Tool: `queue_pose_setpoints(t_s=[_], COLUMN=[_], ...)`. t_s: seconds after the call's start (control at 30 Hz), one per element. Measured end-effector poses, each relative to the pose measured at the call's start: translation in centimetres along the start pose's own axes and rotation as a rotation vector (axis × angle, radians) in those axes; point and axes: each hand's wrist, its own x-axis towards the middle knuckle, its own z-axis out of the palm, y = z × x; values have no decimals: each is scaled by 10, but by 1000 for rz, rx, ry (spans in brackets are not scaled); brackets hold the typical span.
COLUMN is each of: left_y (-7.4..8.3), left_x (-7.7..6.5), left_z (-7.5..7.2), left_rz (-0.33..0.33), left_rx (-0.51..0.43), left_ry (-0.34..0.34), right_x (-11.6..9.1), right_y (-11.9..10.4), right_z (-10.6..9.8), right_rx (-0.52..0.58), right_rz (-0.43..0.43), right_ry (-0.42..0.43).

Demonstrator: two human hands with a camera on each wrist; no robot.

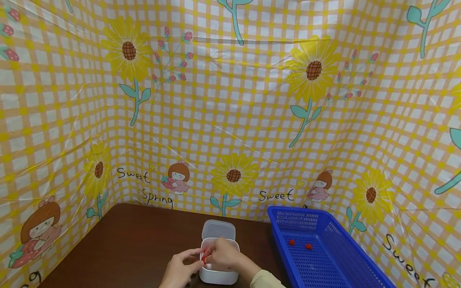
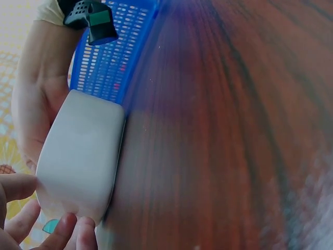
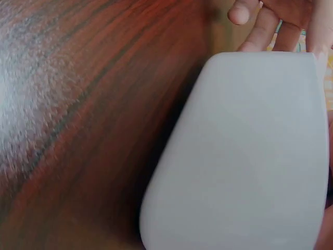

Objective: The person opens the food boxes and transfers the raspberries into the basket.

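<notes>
A white lidded box (image 1: 217, 277) stands on the table, its translucent lid (image 1: 219, 230) tipped back behind it. My right hand (image 1: 224, 255) reaches into the box from the right, fingers bent down. At its fingertips, by the left inner wall, a small red ball (image 1: 203, 258) shows and seems pinched; fingers and rim partly cover it. Beside the box's left rim is my left hand (image 1: 181, 267), thumb and forefinger spread, tips touching the box. Both wrist views show the box's outer wall (image 2: 83, 151) and hide its inside.
On the right stands a blue perforated basket (image 1: 279, 248) with two small red balls (image 1: 308, 247) on its floor. The dark brown wooden table (image 1: 144, 240) extends left of the box. A checked cloth (image 1: 216, 120) with sunflowers hangs round the back and sides.
</notes>
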Motion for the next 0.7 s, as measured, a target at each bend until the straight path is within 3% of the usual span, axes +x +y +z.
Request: queue_pose_setpoints(t_s=[0.27,0.7], left_y=[0,5], left_x=[1,0], left_z=[1,0], left_rz=[-12,-63], left_rx=[7,5], left_ry=[11,12], right_x=[-1,-5], right_y=[-7,-16], right_z=[-16,-48], right_rx=[32,39], right_rz=[94,91], right_ry=[13,28])
